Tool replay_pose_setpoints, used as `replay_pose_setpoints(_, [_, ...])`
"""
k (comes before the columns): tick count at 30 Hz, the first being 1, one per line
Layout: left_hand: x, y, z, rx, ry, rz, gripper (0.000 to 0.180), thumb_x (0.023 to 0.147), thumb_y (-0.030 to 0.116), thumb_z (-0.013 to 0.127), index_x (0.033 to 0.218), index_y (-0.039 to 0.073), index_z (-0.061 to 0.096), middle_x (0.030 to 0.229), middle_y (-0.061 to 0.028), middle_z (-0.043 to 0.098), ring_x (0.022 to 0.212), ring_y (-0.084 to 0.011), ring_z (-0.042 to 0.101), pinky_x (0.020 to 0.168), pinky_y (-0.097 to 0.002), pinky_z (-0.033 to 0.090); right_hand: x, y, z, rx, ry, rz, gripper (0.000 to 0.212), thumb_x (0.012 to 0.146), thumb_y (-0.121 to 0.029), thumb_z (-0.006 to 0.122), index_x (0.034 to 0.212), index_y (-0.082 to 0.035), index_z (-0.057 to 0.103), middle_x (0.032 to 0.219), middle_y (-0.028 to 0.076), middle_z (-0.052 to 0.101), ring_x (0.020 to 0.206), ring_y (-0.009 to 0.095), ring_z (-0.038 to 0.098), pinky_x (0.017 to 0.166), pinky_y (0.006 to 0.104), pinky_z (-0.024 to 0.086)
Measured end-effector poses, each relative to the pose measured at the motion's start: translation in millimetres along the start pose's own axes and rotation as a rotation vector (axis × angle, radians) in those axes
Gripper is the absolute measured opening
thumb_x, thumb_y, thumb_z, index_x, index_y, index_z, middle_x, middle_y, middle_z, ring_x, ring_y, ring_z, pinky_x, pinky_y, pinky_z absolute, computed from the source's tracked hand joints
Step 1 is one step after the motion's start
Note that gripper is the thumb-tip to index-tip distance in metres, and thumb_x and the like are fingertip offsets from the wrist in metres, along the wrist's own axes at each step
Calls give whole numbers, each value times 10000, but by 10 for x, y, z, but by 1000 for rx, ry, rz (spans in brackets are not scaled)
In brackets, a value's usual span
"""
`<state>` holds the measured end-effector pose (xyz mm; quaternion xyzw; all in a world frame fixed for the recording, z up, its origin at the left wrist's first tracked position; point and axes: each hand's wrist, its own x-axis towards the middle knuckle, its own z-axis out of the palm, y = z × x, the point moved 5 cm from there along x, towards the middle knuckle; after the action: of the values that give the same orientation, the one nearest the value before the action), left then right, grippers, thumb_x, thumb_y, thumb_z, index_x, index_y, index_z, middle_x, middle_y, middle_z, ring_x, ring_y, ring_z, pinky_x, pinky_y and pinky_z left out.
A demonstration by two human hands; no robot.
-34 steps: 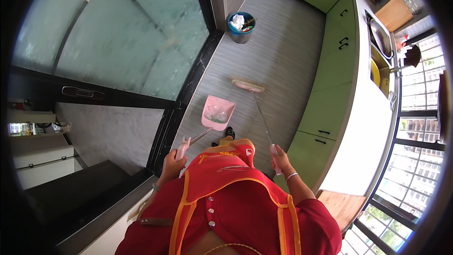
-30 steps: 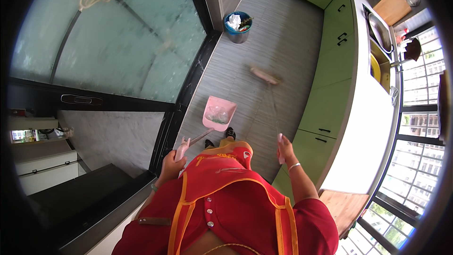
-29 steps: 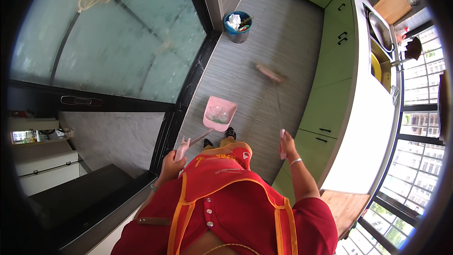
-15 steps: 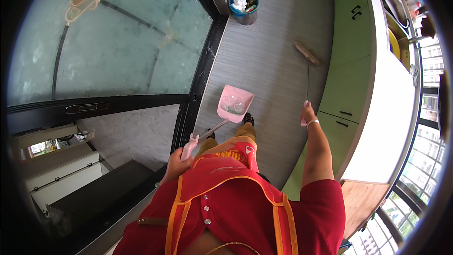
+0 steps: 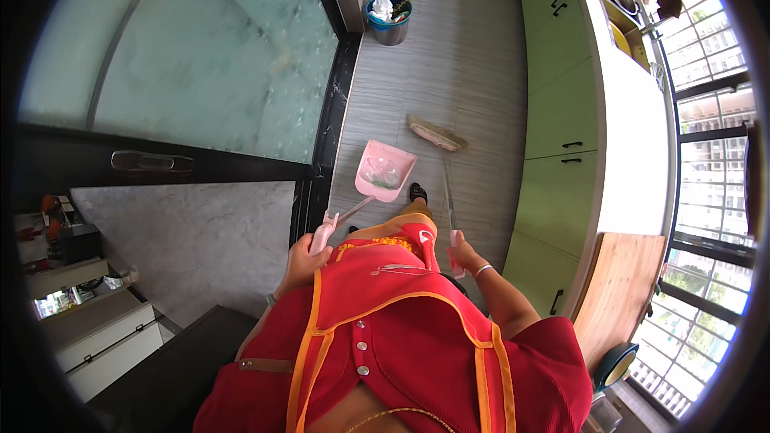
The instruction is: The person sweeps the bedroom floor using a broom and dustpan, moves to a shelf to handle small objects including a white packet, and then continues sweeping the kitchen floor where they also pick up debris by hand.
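My left hand (image 5: 307, 259) is wrapped round the pink grip of a long-handled dustpan (image 5: 395, 154). The pink pan rests on the grey floor in front of my feet, with crumpled clear plastic (image 5: 383, 170) and some green bits inside. In my right hand (image 5: 465, 256) is the pink grip of a broom (image 5: 437, 135), held close to my right side. Its metal stick runs forward to a wide head with beige bristles, on the floor just beyond and right of the pan. Broom head and pan are apart.
A bin (image 5: 390, 28) with a blue liner and rubbish stands by the door frame ahead. Green cabinets (image 5: 553, 120) under a white counter (image 5: 634, 144) line the right. A frosted glass door (image 5: 216, 56) is on the left. A wooden board (image 5: 622, 281) is at the lower right.
My right hand has drawn the broom in toward my body, and its head has moved left and nearer to the dustpan. My left hand still grips the dustpan.
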<state>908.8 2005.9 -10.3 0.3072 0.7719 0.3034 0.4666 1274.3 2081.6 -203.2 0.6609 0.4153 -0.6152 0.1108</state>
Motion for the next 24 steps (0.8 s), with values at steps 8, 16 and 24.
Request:
replay_pose_setpoints(8, [-350, -431, -590, 23, -32, 143, 227, 683, 144, 623, 800, -24, 524, 668, -121, 557, 615, -172, 542, 560, -313, 429, -535, -353, 675, 102, -141, -120, 352, 786, -87, 489, 1096, -84, 321, 549, 57, 456, 379, 144, 439, 323, 295, 360])
replay_pose_setpoints(16, [-563, -884, -888, 95, -57, 93, 220, 683, 151, 619, 771, -18, 509, 652, -142, 539, 581, -219, 532, 548, -334, 422, -1022, -213, 527, 630, -95, 46, 606, 806, -146, 503, 1330, -178, 200, 568, 62, 451, 424, 134, 439, 344, 269, 365])
replay_pose_setpoints(24, [-739, -894, -872, 148, 74, 37, 278, 667, 182, 627, 794, -39, 513, 679, -155, 547, 604, -220, 539, 571, -332, 432, -471, 143, -306, 1059, 7, 152, 127, 810, -155, 477, 920, -165, 414, 605, 1, 411, 445, 79, 424, 350, 202, 361])
